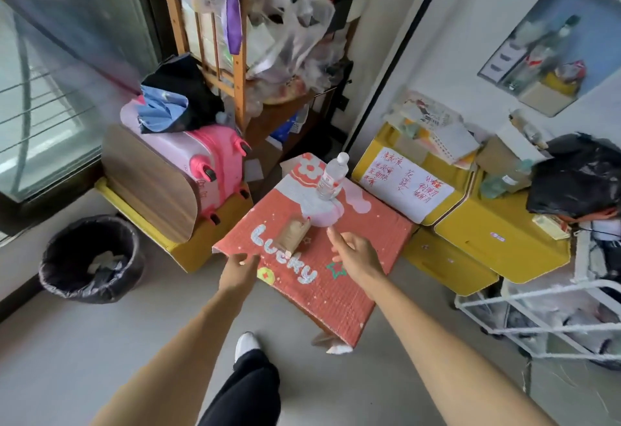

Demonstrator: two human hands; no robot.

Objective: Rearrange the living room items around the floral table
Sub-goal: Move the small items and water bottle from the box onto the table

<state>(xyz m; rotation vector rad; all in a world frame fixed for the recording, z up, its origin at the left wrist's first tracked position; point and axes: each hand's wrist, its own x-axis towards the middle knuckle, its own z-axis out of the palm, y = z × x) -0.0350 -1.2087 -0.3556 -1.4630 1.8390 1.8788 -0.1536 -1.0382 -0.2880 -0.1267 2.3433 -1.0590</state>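
Observation:
The floral table (356, 277) is a low red top with white flowers and the word "Lucky", in the middle of the view. A clear water bottle (332, 177) stands upright near its far edge. A small brown box (294, 233) lies near the middle of the top. My left hand (239, 269) grips the table's near left edge, fingers curled over it. My right hand (354, 252) hovers just above the top, right of the brown box, fingers apart and holding nothing.
A black-lined bin (90, 257) stands on the floor at left. A pink suitcase (208, 160) rests on a yellow box behind a wooden board. Yellow boxes (497, 234) with clutter and a white rack (544, 318) crowd the right. My foot (247, 345) is below the table.

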